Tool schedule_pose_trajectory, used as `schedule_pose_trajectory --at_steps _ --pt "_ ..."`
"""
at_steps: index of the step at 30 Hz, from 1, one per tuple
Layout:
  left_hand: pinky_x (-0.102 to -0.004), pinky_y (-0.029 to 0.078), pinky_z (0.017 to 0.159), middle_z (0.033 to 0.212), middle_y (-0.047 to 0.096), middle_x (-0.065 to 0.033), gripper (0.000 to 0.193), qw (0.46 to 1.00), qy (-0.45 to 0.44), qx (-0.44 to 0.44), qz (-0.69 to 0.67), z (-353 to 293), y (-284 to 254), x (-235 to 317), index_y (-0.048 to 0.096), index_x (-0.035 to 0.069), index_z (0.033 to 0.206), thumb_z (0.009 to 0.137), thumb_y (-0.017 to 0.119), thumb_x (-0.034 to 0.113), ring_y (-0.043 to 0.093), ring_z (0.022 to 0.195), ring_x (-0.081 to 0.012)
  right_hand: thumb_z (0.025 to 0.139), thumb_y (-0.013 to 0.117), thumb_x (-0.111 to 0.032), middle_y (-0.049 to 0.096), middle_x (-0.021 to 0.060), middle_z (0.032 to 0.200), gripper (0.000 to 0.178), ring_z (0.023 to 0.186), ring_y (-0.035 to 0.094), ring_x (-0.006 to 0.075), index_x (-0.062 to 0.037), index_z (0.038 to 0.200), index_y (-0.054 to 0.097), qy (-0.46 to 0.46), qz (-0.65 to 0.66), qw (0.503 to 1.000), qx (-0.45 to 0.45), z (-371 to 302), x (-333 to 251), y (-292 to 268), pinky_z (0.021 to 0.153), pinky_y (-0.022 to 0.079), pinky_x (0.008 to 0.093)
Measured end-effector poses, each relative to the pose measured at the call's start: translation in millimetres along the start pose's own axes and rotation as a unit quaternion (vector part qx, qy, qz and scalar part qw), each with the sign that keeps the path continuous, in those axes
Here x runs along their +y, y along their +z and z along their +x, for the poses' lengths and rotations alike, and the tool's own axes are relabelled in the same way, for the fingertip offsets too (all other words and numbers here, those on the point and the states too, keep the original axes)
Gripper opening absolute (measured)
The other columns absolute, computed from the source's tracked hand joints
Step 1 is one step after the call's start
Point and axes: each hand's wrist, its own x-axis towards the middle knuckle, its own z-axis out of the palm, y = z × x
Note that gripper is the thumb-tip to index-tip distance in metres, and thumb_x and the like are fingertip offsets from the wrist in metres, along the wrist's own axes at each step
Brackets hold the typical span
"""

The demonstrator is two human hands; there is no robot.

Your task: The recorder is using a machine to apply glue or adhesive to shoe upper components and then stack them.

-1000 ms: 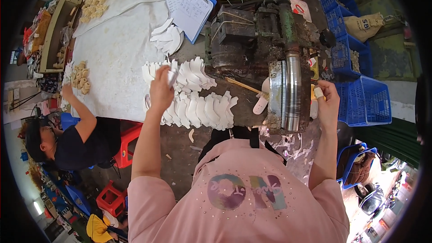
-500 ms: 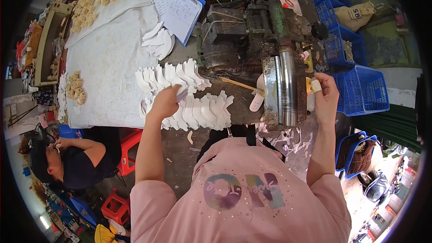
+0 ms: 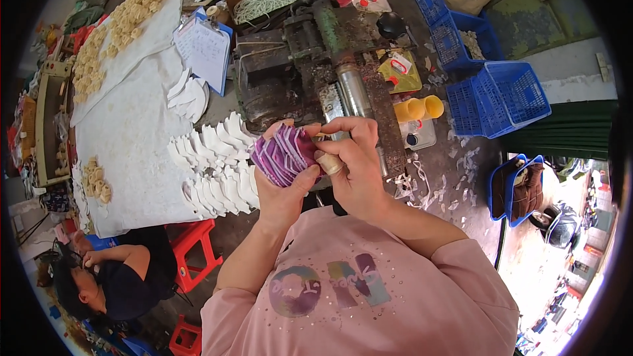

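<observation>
In front of my chest, my left hand (image 3: 280, 198) holds a fanned stack of purple-and-white striped pieces (image 3: 283, 155), its thumb pressed on the near edge. My right hand (image 3: 356, 175) is closed at the right end of the stack, thumb and fingers pinching there. A tan wrap (image 3: 329, 163) covers the thumb of that hand. Whether a small tool is between the fingers is hidden. Left of my hands, two rows of curved white pieces (image 3: 221, 188) overlap on the table edge. Behind my right hand stands a dark machine (image 3: 270, 86) with a shiny metal roller (image 3: 354, 92).
A blue clipboard (image 3: 224, 59) with paper and loose white pieces (image 3: 189, 97) lie on the table. Yellow cups (image 3: 411, 110) stand right of the machine. Blue crates (image 3: 514, 99) line the right side. A person (image 3: 125, 277) sits at the left near a red stool (image 3: 193, 257).
My left hand has come from the white rows to my chest, carrying the stack. My right hand has moved left from beside the roller and now meets it. The view has shifted right.
</observation>
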Motion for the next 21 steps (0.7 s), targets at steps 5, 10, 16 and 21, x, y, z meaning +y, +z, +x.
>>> schedule_pose_trajectory --at_steps 5,10,16,21 --pt "-0.0315 0.048 0.088 0.118 0.055 -0.0138 0.067 0.999 0.022 -0.005 0.045 0.4 3.4 -7.5 0.032 0.002 0.129 0.074 0.07 0.003 0.058 0.1 -0.0168 0.075 0.065 -0.001 0.052 0.0108 0.099 0.017 0.098 0.046 0.027 -0.0063 0.09 0.057 0.073 0.066 0.995 -0.017 1.2 5.4 -6.3 0.086 0.036 0.0382" --pt "-0.0314 0.047 0.089 0.119 0.055 -0.0145 0.066 0.999 0.017 0.002 0.041 2.1 6.3 -8.6 0.032 0.002 0.129 0.075 0.07 0.004 0.058 0.1 -0.0166 0.076 0.065 -0.005 0.053 0.0071 0.097 0.017 0.095 0.045 0.0258 -0.0078 0.092 0.059 0.069 0.086 0.994 -0.004 5.8 5.5 -10.8 0.082 0.031 0.0367" --pt "-0.0319 0.046 0.091 0.122 0.052 -0.0156 0.065 0.997 0.056 -0.013 0.057 4.3 10.2 -13.0 0.031 0.001 0.129 0.076 0.07 0.004 0.056 0.103 -0.017 0.076 0.066 -0.005 0.054 0.0052 0.097 0.02 0.092 0.046 0.0253 -0.0079 0.095 0.06 0.027 0.047 0.998 0.014 2.7 6.0 -8.8 0.08 0.031 0.0358" --pt "-0.0308 0.046 0.09 0.12 0.053 -0.0147 0.067 0.995 0.075 -0.004 0.061 5.4 14.5 -13.0 0.03 0.001 0.13 0.077 0.07 0.004 0.056 0.103 -0.0163 0.076 0.065 -0.003 0.054 0.0048 0.095 0.02 0.09 0.046 0.0252 -0.0083 0.094 0.06 -0.025 -0.001 0.998 0.057 3.0 4.6 -5.6 0.079 0.031 0.037"
